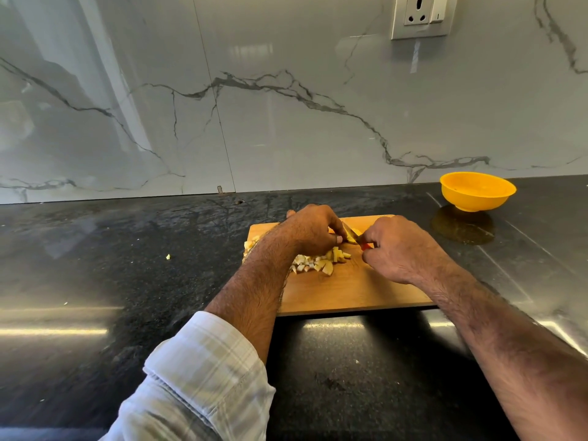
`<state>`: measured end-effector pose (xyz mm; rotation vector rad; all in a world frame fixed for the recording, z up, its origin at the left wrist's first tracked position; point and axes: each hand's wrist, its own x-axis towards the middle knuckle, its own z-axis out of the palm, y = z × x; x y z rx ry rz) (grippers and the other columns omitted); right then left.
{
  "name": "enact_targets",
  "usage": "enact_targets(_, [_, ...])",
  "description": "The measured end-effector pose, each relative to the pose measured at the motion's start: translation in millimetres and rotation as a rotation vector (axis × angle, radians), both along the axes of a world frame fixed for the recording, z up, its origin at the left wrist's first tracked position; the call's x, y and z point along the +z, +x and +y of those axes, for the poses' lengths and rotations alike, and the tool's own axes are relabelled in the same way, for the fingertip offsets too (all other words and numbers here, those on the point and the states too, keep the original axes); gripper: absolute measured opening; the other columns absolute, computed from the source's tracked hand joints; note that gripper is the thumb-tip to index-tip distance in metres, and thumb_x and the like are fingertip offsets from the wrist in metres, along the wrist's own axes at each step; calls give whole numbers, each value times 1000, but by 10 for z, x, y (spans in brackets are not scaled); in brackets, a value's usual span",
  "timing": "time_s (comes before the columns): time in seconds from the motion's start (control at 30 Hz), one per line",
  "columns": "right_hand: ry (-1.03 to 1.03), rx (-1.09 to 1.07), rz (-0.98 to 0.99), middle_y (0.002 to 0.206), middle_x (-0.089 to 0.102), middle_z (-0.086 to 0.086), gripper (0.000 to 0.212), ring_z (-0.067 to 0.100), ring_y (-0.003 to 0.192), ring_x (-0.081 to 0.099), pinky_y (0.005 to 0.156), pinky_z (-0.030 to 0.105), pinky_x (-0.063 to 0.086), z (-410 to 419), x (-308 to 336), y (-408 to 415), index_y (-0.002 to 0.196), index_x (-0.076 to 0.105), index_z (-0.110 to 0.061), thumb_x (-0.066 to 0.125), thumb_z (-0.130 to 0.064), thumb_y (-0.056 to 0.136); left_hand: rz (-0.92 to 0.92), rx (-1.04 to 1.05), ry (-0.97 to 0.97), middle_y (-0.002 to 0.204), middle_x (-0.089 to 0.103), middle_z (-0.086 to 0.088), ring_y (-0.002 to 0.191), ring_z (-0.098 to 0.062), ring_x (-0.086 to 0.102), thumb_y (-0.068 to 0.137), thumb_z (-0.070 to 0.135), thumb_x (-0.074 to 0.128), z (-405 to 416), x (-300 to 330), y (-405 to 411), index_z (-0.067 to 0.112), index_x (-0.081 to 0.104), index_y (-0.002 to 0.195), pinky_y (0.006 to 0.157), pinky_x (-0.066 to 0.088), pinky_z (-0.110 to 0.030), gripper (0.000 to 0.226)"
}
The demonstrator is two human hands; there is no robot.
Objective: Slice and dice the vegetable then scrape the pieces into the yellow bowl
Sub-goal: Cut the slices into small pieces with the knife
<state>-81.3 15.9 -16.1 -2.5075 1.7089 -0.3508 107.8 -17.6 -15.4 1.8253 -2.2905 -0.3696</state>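
A wooden cutting board [353,291] lies on the black counter. A pile of pale yellow diced pieces [321,262] sits on the board near its middle. My left hand [310,230] curls over an uncut yellow vegetable piece [353,238] and holds it down. My right hand [399,248] grips a knife with a red handle [366,246]; its blade [348,232] rests against the vegetable piece beside my left fingertips. The yellow bowl [477,190] stands at the back right, apart from the board, and looks empty.
A stray vegetable bit [168,257] lies on the black counter [127,265] to the left of the board. A marble wall rises right behind the counter, with a power socket [421,14] high on the right.
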Motion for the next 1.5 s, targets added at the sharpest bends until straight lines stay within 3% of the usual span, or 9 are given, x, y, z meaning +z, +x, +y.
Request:
enact_targets(0.07, [14, 1, 14, 99, 65, -6, 35, 11, 87, 60, 75, 25, 55, -9, -20, 17, 125, 72, -23, 64, -35, 93, -2, -3, 2, 141, 63, 11, 137, -19, 48, 102, 35, 66, 0, 6, 0, 38, 77, 118, 118, 19, -72, 20])
enact_targets(0.2, [39, -14, 20, 87, 59, -7, 32, 10, 79, 57, 67, 24, 49, -44, -53, 41, 120, 71, -18, 64, -32, 93, 7, -8, 8, 141, 64, 12, 137, -19, 48, 102, 34, 65, 3, 8, -3, 38, 77, 118, 118, 20, -73, 20])
enact_targets(0.4, [70, -38, -14, 108, 68, 0, 38, 17, 94, 63, 85, 32, 59, -60, -101, 88, 127, 69, -20, 67, -34, 92, 42, -7, 14, 140, 64, 12, 137, -18, 49, 103, 30, 64, 25, 2, 15, 37, 77, 116, 119, 19, -74, 20])
enact_targets(0.6, [-65, -1, -76, 94, 68, -5, 32, 10, 81, 61, 70, 28, 56, -12, -77, -7, 122, 74, -24, 65, -36, 93, 74, 4, 21, 137, 66, 9, 133, -19, 52, 101, 29, 66, -16, -27, 71, 36, 77, 115, 118, 28, -70, 19])
enact_targets(0.87, [10, -15, 21, 89, 61, -5, 32, 10, 79, 59, 59, 24, 44, -5, -91, 89, 119, 71, -20, 65, -36, 91, 89, 0, 25, 135, 66, 14, 133, -17, 52, 101, 27, 66, -31, -51, 60, 36, 78, 112, 118, 27, -71, 18])
enact_targets(1.07, [60, -36, -36, 94, 65, -5, 31, 12, 85, 63, 77, 32, 61, -59, -119, 104, 118, 70, -20, 68, -34, 90, 62, 2, 10, 138, 64, 15, 137, -16, 48, 102, 27, 65, 18, -36, 35, 39, 77, 111, 119, 11, -77, 19])
enact_targets(1.2, [22, -10, -95, 103, 68, -5, 35, 11, 88, 62, 75, 26, 55, -32, -113, 6, 125, 71, -24, 67, -39, 93, 42, 31, -12, 137, 64, 11, 134, -16, 51, 102, 32, 64, 50, -24, 0, 37, 75, 116, 120, 16, -74, 18])
enact_targets(1.3, [-86, -32, -229, 81, 69, -10, 30, 8, 72, 63, 63, 25, 51, -20, -5, -125, 120, 76, -22, 72, -32, 92, -6, 59, -64, 128, 68, 10, 126, -15, 57, 101, 37, 66, 74, -6, -64, 33, 73, 121, 119, 25, -65, 22])
enact_targets(1.5, [-42, -101, -186, 123, 73, 4, 36, 19, 103, 68, 88, 33, 58, -110, 43, -271, 124, 75, -20, 76, -31, 90, -102, 120, -77, 135, 65, 5, 130, -20, 56, 97, 58, 65, 10, -16, -251, 30, 59, 139, 118, 33, -63, 50])
